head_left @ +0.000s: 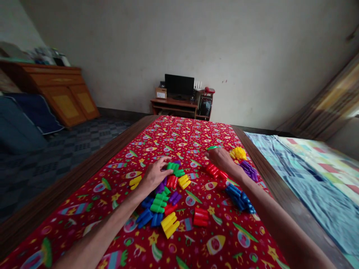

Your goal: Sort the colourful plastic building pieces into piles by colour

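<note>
My left hand [154, 175] reaches into a mixed heap of plastic toy blocks shaped like joined tubes. Its thumb and fingers are apart, beside a green block [172, 168] on top; the thumb overlaps that block's near edge. Around it lie a red block [172, 182], yellow blocks [184, 182] and purple blocks [175, 198]. My right hand [221, 157] is closed with its knuckles up, above and behind the red blocks [212, 170]. A bit of green [213, 147] shows just beyond its fingers. What those fingers hold, if anything, is hidden.
Single-colour piles of yellow [238, 152], purple [249, 171] and blue blocks [239, 198] lie at the right. A red block [201, 217] sits apart, near the front. A patterned red cloth [193, 138] covers the table; a bed [308, 179] adjoins it at the right.
</note>
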Demonstrator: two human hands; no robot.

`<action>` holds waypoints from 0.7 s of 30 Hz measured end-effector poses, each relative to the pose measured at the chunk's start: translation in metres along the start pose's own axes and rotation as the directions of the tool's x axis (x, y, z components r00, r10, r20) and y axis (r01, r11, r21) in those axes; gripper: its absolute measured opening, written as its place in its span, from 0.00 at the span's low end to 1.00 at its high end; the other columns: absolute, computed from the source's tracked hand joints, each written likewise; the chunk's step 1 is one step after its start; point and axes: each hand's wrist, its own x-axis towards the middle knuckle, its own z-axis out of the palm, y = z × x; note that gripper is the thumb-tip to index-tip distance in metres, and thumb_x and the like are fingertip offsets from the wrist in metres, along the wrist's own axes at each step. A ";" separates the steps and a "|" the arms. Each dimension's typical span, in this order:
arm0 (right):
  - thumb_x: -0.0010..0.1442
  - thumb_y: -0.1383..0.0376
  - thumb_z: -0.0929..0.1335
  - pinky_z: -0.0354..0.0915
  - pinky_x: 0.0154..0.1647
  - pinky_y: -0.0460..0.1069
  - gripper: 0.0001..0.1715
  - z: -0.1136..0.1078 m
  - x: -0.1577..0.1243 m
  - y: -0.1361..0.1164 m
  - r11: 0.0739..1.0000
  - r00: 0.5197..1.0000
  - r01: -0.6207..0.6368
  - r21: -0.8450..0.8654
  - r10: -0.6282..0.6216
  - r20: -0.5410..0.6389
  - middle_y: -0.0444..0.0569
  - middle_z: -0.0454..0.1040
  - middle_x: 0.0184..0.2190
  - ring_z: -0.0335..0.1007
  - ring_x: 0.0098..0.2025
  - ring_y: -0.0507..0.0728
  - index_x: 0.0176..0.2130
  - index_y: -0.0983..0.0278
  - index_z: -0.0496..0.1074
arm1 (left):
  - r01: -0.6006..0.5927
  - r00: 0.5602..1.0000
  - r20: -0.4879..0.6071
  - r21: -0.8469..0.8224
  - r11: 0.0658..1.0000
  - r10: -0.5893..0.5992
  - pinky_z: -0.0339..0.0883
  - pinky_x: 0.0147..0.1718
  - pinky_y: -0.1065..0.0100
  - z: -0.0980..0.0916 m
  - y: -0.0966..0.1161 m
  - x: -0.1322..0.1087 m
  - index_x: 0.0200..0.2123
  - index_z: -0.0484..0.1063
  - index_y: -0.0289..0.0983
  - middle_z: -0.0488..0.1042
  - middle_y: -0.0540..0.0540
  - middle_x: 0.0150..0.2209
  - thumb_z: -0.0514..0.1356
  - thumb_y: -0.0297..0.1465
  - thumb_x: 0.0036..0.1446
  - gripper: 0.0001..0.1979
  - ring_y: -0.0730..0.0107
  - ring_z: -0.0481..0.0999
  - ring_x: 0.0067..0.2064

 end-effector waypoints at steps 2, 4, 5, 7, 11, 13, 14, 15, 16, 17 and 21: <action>0.69 0.61 0.61 0.58 0.33 0.44 0.18 0.003 -0.001 -0.030 0.940 0.975 0.216 0.264 -0.220 -0.016 0.51 0.76 0.31 0.69 0.30 0.51 0.40 0.69 0.75 | 0.012 1.000 0.007 -0.118 0.993 -0.012 0.75 0.40 0.60 0.004 0.001 -0.001 0.49 0.67 0.37 0.80 0.45 0.36 0.65 0.34 0.46 0.25 0.59 0.81 0.39; 0.67 0.63 0.63 0.55 0.30 0.43 0.14 0.010 0.000 -0.058 0.863 0.939 0.315 0.396 -0.344 0.002 0.48 0.76 0.29 0.66 0.28 0.49 0.39 0.68 0.75 | -0.005 1.000 0.026 -0.175 0.985 0.010 0.75 0.41 0.59 0.008 0.004 -0.003 0.48 0.67 0.38 0.80 0.46 0.36 0.66 0.34 0.45 0.25 0.60 0.81 0.39; 0.66 0.64 0.64 0.53 0.29 0.43 0.12 0.014 0.002 -0.067 0.865 0.937 0.317 0.389 -0.349 0.012 0.47 0.75 0.28 0.65 0.27 0.49 0.38 0.67 0.75 | -0.017 0.999 0.033 -0.184 0.983 0.023 0.75 0.42 0.59 0.009 0.005 -0.004 0.48 0.67 0.38 0.80 0.46 0.37 0.66 0.35 0.46 0.25 0.60 0.81 0.40; 0.64 0.66 0.65 0.50 0.27 0.45 0.11 0.020 0.007 -0.074 0.912 0.956 0.272 0.306 -0.291 0.020 0.46 0.74 0.25 0.63 0.25 0.49 0.35 0.67 0.76 | -0.037 0.999 0.027 -0.165 0.986 0.042 0.76 0.42 0.58 0.010 0.005 -0.005 0.48 0.66 0.39 0.80 0.45 0.39 0.65 0.35 0.47 0.24 0.60 0.81 0.41; 0.64 0.66 0.63 0.50 0.27 0.44 0.14 0.018 0.024 -0.035 0.976 0.997 0.078 0.201 -0.072 -0.038 0.47 0.74 0.25 0.64 0.26 0.49 0.34 0.67 0.77 | -0.164 0.986 0.049 0.081 0.983 0.160 0.74 0.48 0.55 0.014 -0.002 -0.008 0.52 0.67 0.38 0.78 0.40 0.49 0.60 0.36 0.56 0.21 0.58 0.79 0.49; 0.65 0.65 0.62 0.51 0.28 0.44 0.16 0.012 0.032 -0.003 0.985 0.993 -0.103 0.142 0.110 -0.048 0.49 0.76 0.27 0.66 0.27 0.49 0.36 0.68 0.77 | -0.273 0.958 0.153 0.238 0.932 0.241 0.70 0.54 0.54 0.017 -0.006 -0.009 0.52 0.70 0.38 0.77 0.40 0.52 0.57 0.34 0.58 0.18 0.57 0.76 0.53; 0.65 0.65 0.61 0.52 0.28 0.44 0.18 0.010 0.035 0.012 0.976 0.979 -0.193 0.105 0.198 -0.044 0.50 0.77 0.29 0.67 0.29 0.50 0.37 0.68 0.78 | -0.319 0.942 0.204 0.293 0.901 0.267 0.68 0.56 0.54 0.019 -0.008 -0.010 0.51 0.72 0.38 0.77 0.40 0.52 0.56 0.32 0.59 0.17 0.58 0.75 0.54; 0.65 0.65 0.60 0.52 0.28 0.44 0.18 0.008 0.038 0.025 0.962 0.963 -0.266 0.069 0.269 -0.037 0.51 0.77 0.30 0.68 0.30 0.50 0.38 0.69 0.78 | -0.355 0.928 0.242 0.332 0.874 0.284 0.67 0.56 0.54 0.021 -0.008 -0.011 0.49 0.74 0.38 0.77 0.40 0.52 0.55 0.31 0.59 0.16 0.58 0.75 0.54; 0.65 0.65 0.60 0.53 0.28 0.44 0.19 0.006 0.040 0.036 0.947 0.947 -0.318 0.037 0.319 -0.029 0.52 0.78 0.32 0.68 0.31 0.51 0.38 0.70 0.78 | -0.380 0.917 0.268 0.360 0.852 0.296 0.66 0.57 0.55 0.024 -0.009 -0.012 0.49 0.75 0.37 0.77 0.40 0.51 0.55 0.29 0.59 0.15 0.58 0.75 0.54; 0.65 0.64 0.60 0.53 0.28 0.44 0.19 0.006 0.041 0.044 0.936 0.936 -0.351 0.013 0.351 -0.018 0.54 0.78 0.33 0.69 0.31 0.52 0.39 0.70 0.78 | -0.394 0.911 0.279 0.379 0.837 0.303 0.66 0.57 0.55 0.025 -0.009 -0.012 0.48 0.75 0.38 0.78 0.41 0.50 0.55 0.28 0.59 0.15 0.59 0.75 0.53; 0.64 0.63 0.62 0.57 0.29 0.45 0.19 0.009 0.040 0.057 0.913 0.913 -0.406 -0.035 0.407 0.022 0.58 0.79 0.38 0.73 0.35 0.55 0.42 0.71 0.78 | -0.357 0.928 0.257 0.397 0.845 0.272 0.68 0.54 0.60 0.028 -0.006 -0.012 0.48 0.75 0.40 0.78 0.44 0.48 0.58 0.25 0.56 0.16 0.61 0.76 0.50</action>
